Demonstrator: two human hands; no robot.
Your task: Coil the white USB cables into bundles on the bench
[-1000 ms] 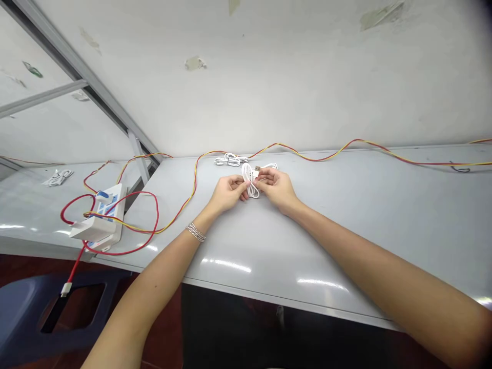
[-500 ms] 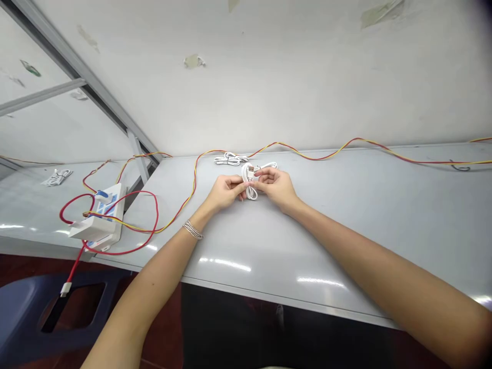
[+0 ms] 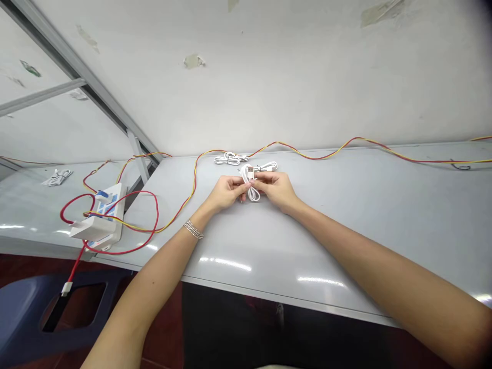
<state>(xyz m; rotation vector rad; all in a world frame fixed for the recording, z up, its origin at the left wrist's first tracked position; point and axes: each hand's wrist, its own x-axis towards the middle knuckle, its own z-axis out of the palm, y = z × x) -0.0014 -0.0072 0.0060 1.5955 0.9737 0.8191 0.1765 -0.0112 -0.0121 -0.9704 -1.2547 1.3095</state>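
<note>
Between my two hands, above the grey table, is a coiled white cable point(image 3: 252, 192) with a USB plug showing at its top. My left hand point(image 3: 226, 192) pinches the coil from the left with thumb and fingers. From the right, my right hand point(image 3: 277, 189) grips it near the plug, its thumb close to the left thumb. Just behind the hands lies a second white cable point(image 3: 269, 166), partly hidden. Another bundled white cable point(image 3: 229, 159) with a dark tie rests to the left of that one.
A white power strip point(image 3: 111, 205) with plugs and looped red cable stands at the left. Red and yellow wires point(image 3: 294, 149) run along the wall. One more white cable bundle point(image 3: 57, 177) lies far left. A blue stool point(image 3: 23, 307) is below the table point(image 3: 346, 215).
The coil's lower loops have shifted slightly right. My right fingers have lowered and straightened behind the plug, and more of the cable behind them shows.
</note>
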